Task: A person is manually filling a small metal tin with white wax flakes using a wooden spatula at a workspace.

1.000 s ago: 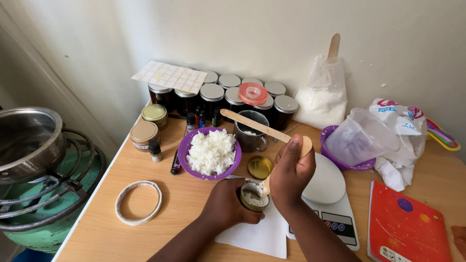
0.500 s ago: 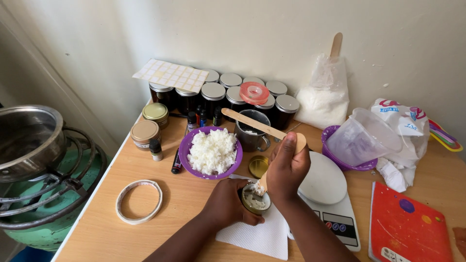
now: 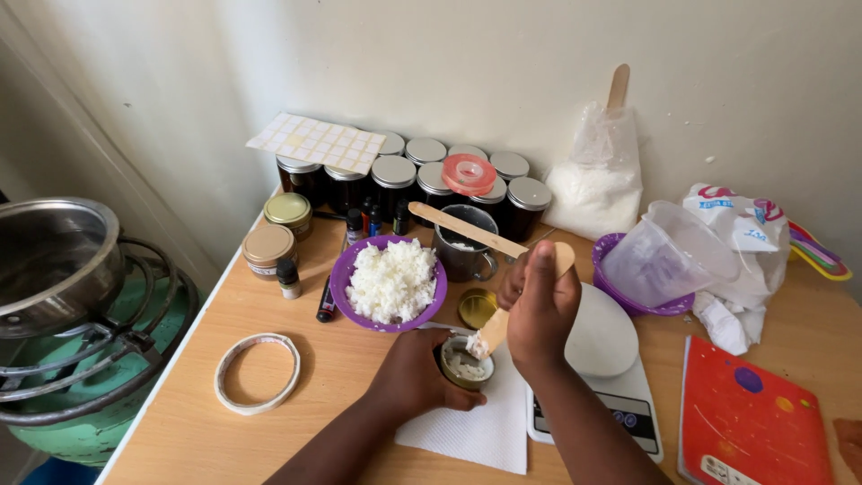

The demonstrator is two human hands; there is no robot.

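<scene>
Head view: the left hand (image 3: 415, 370) is gripping a small round tin (image 3: 465, 363) that is sitting on a white paper towel (image 3: 476, 431) on the wooden bench (image 3: 314, 386), fingers wrapping its near side. The right hand (image 3: 539, 310) is clenching a flat wooden stick (image 3: 496, 329), thumb up, the stick slanting down and to the left so that its lower end is resting in the pale wax inside the tin. Judging from this, the step is going well when the tin is being kept flat and firm while the stick tip is staying inside the rim, pressing lightly so no wax is spilling onto the towel. Both forearms are entering from the lower edge, the right wrist raised above the left. Just beyond the tin, a purple bowl (image 3: 341, 280) of white flakes is standing beside a metal mug (image 3: 460, 256) with a second stick lying across it. A white scale (image 3: 600, 359) is lying to the right, dark lidded jars (image 3: 395, 180) along the wall, and a tape ring (image 3: 258, 372) to the left.
</scene>
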